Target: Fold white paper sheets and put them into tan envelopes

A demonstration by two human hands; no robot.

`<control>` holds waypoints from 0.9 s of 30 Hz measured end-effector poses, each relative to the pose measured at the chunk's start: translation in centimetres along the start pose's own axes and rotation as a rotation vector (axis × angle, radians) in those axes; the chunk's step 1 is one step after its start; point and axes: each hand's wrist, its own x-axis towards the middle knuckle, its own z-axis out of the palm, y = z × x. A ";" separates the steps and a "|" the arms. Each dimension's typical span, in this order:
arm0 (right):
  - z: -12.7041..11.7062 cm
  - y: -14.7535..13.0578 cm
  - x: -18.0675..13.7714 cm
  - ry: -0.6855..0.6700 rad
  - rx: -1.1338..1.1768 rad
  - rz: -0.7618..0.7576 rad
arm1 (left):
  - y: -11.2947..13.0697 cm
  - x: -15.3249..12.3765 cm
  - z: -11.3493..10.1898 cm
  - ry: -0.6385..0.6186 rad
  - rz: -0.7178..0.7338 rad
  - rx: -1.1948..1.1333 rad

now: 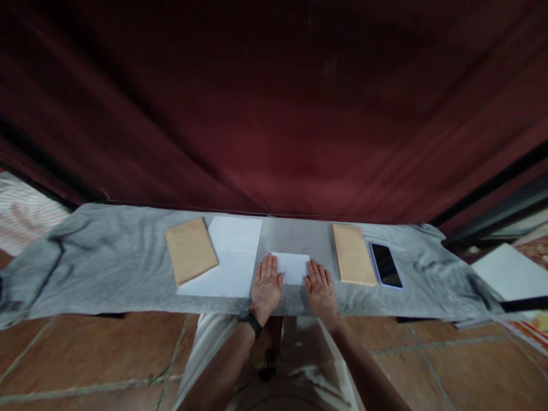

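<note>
A small folded white paper lies on a grey cloth spread over a low table. My left hand rests flat on the cloth at the paper's left edge, fingers stretched out, a black band on the wrist. At the paper's right edge my right hand lies flat too, fingers together and extended. Neither hand holds anything.
A stack of white sheets lies left of my hands, partly under a tan envelope. On the right are another tan envelope and a dark phone. A dark red curtain hangs behind. Brown tiled floor lies below.
</note>
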 end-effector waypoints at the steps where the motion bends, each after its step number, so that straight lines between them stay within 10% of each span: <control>1: 0.0 0.1 -0.1 0.008 0.000 0.000 | -0.1 -0.1 0.0 0.005 -0.003 0.003; 27: -0.3 -1.6 -0.9 0.012 0.067 -0.117 | 1.7 -1.0 -0.7 0.033 0.126 -0.055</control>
